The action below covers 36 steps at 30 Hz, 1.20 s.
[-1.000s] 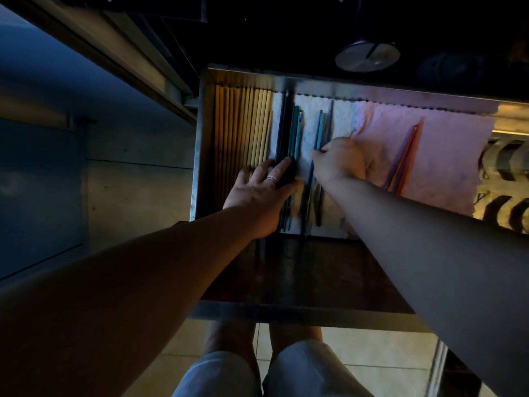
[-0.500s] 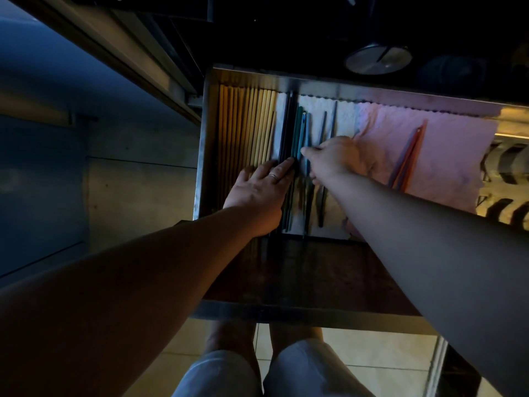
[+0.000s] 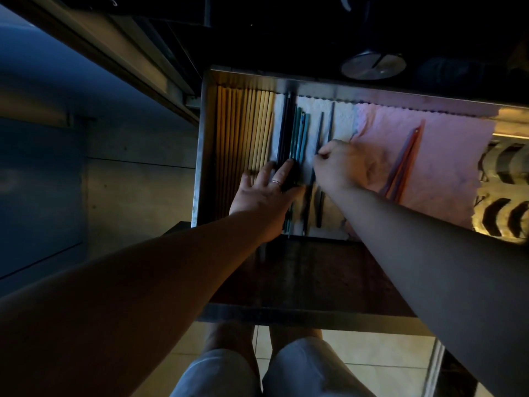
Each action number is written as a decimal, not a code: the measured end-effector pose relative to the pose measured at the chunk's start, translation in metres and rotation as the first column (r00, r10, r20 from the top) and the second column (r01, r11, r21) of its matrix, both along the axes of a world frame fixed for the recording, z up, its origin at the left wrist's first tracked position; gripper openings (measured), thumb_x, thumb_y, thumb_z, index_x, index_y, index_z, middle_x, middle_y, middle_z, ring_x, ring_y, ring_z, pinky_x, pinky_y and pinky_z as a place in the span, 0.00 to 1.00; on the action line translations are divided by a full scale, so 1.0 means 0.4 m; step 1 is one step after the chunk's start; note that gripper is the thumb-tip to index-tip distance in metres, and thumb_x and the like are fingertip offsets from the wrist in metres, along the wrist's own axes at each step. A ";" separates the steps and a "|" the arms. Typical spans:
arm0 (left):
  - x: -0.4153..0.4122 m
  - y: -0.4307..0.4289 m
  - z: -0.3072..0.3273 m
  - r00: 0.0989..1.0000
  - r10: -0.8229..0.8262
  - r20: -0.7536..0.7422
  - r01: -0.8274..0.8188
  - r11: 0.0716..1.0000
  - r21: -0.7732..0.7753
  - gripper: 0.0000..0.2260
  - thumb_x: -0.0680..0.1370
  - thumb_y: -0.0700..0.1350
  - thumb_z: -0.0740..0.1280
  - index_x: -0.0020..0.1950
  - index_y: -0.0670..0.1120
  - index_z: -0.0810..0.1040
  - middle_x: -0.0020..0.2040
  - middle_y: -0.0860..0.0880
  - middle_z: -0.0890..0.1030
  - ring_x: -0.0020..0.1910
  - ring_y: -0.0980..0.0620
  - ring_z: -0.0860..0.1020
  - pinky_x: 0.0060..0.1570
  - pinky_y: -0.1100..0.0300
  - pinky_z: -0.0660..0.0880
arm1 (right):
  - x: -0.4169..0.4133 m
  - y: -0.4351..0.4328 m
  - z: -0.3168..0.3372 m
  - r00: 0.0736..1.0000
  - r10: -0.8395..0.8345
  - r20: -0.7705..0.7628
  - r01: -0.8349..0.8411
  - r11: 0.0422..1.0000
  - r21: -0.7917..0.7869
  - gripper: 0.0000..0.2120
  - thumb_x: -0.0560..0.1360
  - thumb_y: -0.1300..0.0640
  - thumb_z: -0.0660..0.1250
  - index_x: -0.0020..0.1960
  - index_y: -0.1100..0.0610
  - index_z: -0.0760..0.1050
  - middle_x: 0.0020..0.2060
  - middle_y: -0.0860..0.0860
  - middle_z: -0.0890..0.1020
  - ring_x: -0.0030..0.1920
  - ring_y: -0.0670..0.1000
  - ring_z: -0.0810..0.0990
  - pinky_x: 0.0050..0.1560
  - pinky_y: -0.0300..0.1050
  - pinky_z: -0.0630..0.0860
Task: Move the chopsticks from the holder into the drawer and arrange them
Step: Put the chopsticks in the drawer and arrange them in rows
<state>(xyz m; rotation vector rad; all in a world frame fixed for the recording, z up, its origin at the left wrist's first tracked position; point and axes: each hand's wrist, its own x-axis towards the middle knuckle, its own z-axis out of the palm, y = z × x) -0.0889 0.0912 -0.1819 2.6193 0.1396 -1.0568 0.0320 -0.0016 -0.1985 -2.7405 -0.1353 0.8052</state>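
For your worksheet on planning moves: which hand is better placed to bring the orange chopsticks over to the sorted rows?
Right, probably: the right hand is nearer the orange chopsticks; the left hand lies flat on the dark chopsticks.

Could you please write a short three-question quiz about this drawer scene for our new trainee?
1. True or false: the orange pair of chopsticks lies on the pink cloth, apart from the other chopsticks.
2. Which group lies nearest the drawer's left wall? A) teal chopsticks B) wooden chopsticks C) the orange pair
3. Fill in: the left hand rests flat with its fingers on the ____ chopsticks, just left of the teal ones.

Key
1. True.
2. B; they lie in a tidy row.
3. Black. Meanwhile the right hand is curled over the dark chopsticks on the white liner.
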 end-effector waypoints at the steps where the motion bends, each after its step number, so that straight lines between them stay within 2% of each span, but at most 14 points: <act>1: -0.002 0.005 -0.001 1.000 -0.003 0.006 0.003 1.000 -0.005 0.39 0.76 0.42 0.66 0.77 0.65 0.47 0.79 0.50 0.33 0.78 0.39 0.40 0.71 0.34 0.48 | 0.000 -0.001 -0.001 1.000 0.005 0.007 -0.004 1.000 -0.007 0.09 0.73 0.54 0.65 0.51 0.52 0.80 0.49 0.52 0.84 0.51 0.56 0.82 0.52 0.48 0.78; 3: -0.005 0.015 -0.002 1.000 -0.011 0.001 0.011 1.000 -0.011 0.41 0.76 0.41 0.66 0.77 0.65 0.43 0.79 0.50 0.32 0.78 0.41 0.39 0.72 0.35 0.48 | 0.000 -0.007 0.000 0.999 0.013 0.042 -0.013 1.000 -0.010 0.10 0.75 0.55 0.65 0.55 0.54 0.78 0.50 0.53 0.83 0.50 0.56 0.81 0.50 0.47 0.79; 6: -0.006 0.017 -0.003 1.000 0.005 -0.009 -0.005 1.000 -0.008 0.43 0.77 0.41 0.65 0.77 0.63 0.38 0.78 0.52 0.31 0.78 0.42 0.38 0.72 0.36 0.48 | 0.003 -0.019 -0.006 0.998 0.001 0.068 0.000 1.000 -0.020 0.15 0.76 0.55 0.66 0.61 0.58 0.71 0.52 0.57 0.80 0.52 0.58 0.80 0.50 0.52 0.79; 16: -0.009 0.013 -0.006 1.000 0.006 -0.026 -0.006 1.000 -0.010 0.43 0.78 0.43 0.65 0.77 0.60 0.35 0.77 0.52 0.28 0.78 0.42 0.37 0.72 0.35 0.47 | 0.020 0.004 -0.014 0.999 -0.014 -0.029 0.015 0.999 0.043 0.11 0.76 0.57 0.66 0.57 0.56 0.78 0.56 0.53 0.82 0.56 0.54 0.80 0.54 0.41 0.74; 20: -0.005 0.011 -0.005 0.999 0.012 -0.034 -0.013 1.000 -0.019 0.43 0.78 0.44 0.66 0.78 0.59 0.35 0.77 0.53 0.28 0.78 0.43 0.37 0.72 0.35 0.46 | 0.018 0.004 -0.014 0.996 -0.044 -0.081 0.045 0.999 0.007 0.09 0.75 0.55 0.67 0.54 0.55 0.79 0.50 0.53 0.84 0.51 0.54 0.82 0.49 0.41 0.76; 23: -0.006 0.008 -0.010 0.999 0.016 -0.038 -0.017 1.000 -0.016 0.43 0.79 0.46 0.66 0.78 0.58 0.36 0.76 0.53 0.27 0.78 0.43 0.36 0.72 0.35 0.45 | 0.010 0.010 -0.024 0.980 -0.119 -0.162 0.134 0.987 0.084 0.03 0.72 0.53 0.68 0.45 0.49 0.76 0.42 0.52 0.84 0.41 0.54 0.84 0.43 0.51 0.83; 26: -0.009 0.006 -0.015 0.999 0.015 -0.030 -0.015 1.000 -0.013 0.42 0.79 0.47 0.66 0.78 0.58 0.36 0.76 0.53 0.26 0.78 0.42 0.36 0.72 0.35 0.45 | 0.010 0.004 -0.042 0.970 -0.156 -0.186 0.179 0.978 0.111 0.08 0.71 0.54 0.68 0.37 0.46 0.71 0.40 0.51 0.84 0.41 0.54 0.85 0.41 0.54 0.83; 29: -0.008 0.005 -0.014 1.000 0.010 -0.028 -0.010 1.000 -0.008 0.42 0.79 0.47 0.66 0.79 0.58 0.36 0.76 0.52 0.27 0.78 0.42 0.36 0.72 0.35 0.46 | 0.009 0.004 -0.030 0.966 -0.172 -0.191 0.201 0.969 0.143 0.10 0.72 0.57 0.67 0.35 0.46 0.71 0.42 0.51 0.84 0.43 0.54 0.84 0.44 0.55 0.83; 33: 0.000 -0.004 -0.004 0.999 0.028 -0.018 -0.028 0.999 0.024 0.41 0.78 0.45 0.66 0.79 0.59 0.40 0.78 0.51 0.31 0.78 0.41 0.37 0.73 0.37 0.44 | 0.008 -0.014 -0.020 0.979 -0.140 -0.148 0.161 0.976 0.146 0.06 0.73 0.58 0.66 0.41 0.47 0.75 0.45 0.50 0.84 0.46 0.53 0.83 0.50 0.49 0.81; 36: 0.014 -0.017 0.007 0.997 0.070 0.044 -0.071 0.997 0.027 0.37 0.77 0.43 0.64 0.79 0.59 0.47 0.80 0.51 0.36 0.78 0.42 0.39 0.74 0.40 0.44 | 0.022 -0.057 -0.012 0.986 -0.132 -0.104 0.147 0.975 0.164 0.04 0.74 0.59 0.66 0.46 0.50 0.78 0.45 0.48 0.82 0.50 0.50 0.80 0.50 0.31 0.73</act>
